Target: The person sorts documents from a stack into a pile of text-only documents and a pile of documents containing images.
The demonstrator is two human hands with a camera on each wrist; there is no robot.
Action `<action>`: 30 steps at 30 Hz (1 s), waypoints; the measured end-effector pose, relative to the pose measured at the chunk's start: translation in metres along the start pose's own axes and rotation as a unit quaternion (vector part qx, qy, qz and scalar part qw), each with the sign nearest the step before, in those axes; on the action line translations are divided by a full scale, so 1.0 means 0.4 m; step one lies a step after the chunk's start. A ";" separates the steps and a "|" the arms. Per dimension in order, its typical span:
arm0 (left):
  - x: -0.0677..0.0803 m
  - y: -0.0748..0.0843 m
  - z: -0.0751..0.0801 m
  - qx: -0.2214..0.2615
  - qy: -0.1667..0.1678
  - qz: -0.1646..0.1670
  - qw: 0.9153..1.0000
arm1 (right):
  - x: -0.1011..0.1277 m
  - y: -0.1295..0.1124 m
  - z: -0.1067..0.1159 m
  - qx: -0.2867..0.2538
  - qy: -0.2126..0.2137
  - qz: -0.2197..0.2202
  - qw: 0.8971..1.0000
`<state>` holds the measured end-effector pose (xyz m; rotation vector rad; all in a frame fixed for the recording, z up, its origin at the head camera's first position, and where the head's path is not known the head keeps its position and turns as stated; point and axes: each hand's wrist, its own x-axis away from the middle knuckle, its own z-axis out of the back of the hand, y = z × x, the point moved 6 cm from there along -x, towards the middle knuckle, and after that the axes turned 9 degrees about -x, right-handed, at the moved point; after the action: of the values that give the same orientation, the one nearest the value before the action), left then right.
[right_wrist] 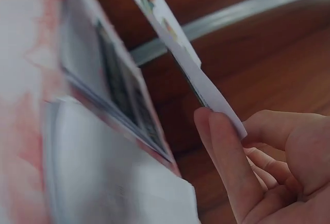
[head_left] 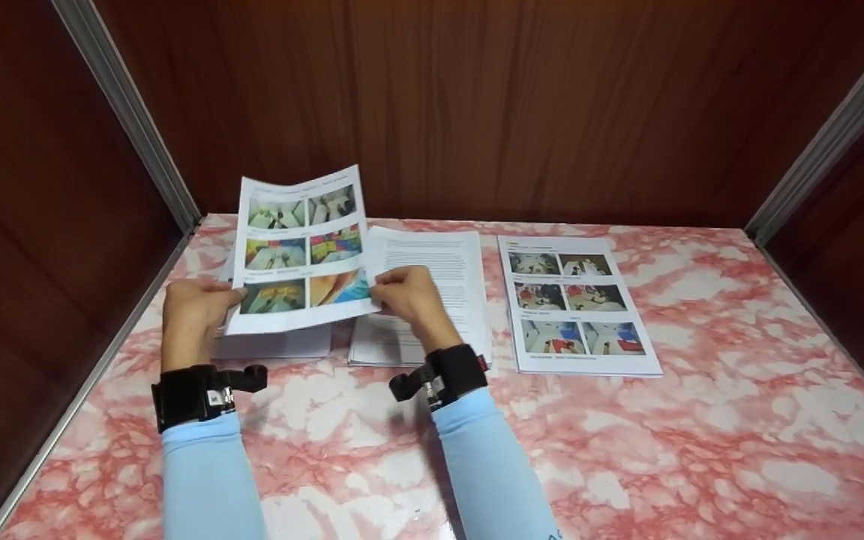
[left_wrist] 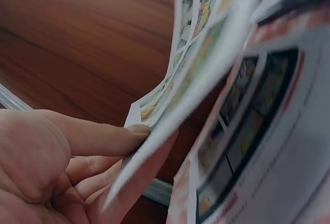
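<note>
Both hands are holding the photo sheet (head_left: 301,251) tilted up over the tabletop (head_left: 627,450): left hand (head_left: 190,306) is pinching its lower-left corner, right hand (head_left: 411,296) the lower-right edge. Long axis is running up and away; stacks are lying underneath and to the right.

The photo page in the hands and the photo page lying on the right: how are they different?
The held photo page is lifted and tilted, pinched by the left hand and right hand; the right-side photo page lies flat on the marble table, untouched. The held page's photos look yellow-green; the flat one's show red and blue. Both carry six photos in pairs.
</note>
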<state>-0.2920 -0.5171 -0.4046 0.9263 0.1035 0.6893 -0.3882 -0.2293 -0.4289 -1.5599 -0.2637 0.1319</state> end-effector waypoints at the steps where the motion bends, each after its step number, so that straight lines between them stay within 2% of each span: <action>1: 0.004 0.011 -0.004 0.002 0.000 -0.006 1.000 | -0.001 -0.005 0.013 -0.007 0.001 -0.002 1.000; 8: 0.036 0.103 -0.056 -0.002 -0.006 -0.076 0.997 | 0.003 -0.042 0.119 -0.016 0.011 -0.006 1.000; 15: 0.059 0.169 -0.157 0.063 -0.048 -0.102 0.992 | 0.020 -0.057 0.249 0.001 0.025 -0.024 0.999; 19: 0.076 0.206 -0.217 0.064 -0.040 -0.133 0.988 | 0.037 -0.060 0.319 0.007 0.050 -0.049 0.998; 22: 0.086 0.229 -0.247 0.063 -0.027 -0.144 0.987 | 0.042 -0.068 0.348 0.015 0.061 -0.060 0.996; 25: 0.094 0.246 -0.269 0.065 -0.022 -0.141 0.988 | 0.044 -0.084 0.376 0.041 0.066 -0.054 0.996; 30: 0.118 0.285 -0.335 0.076 -0.036 -0.147 0.986 | 0.059 -0.102 0.466 0.094 0.074 -0.037 0.992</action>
<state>-0.3615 -0.3493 -0.3901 1.0555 0.2277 0.3770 -0.4152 -0.0433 -0.3882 -1.3634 -0.1872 -0.0166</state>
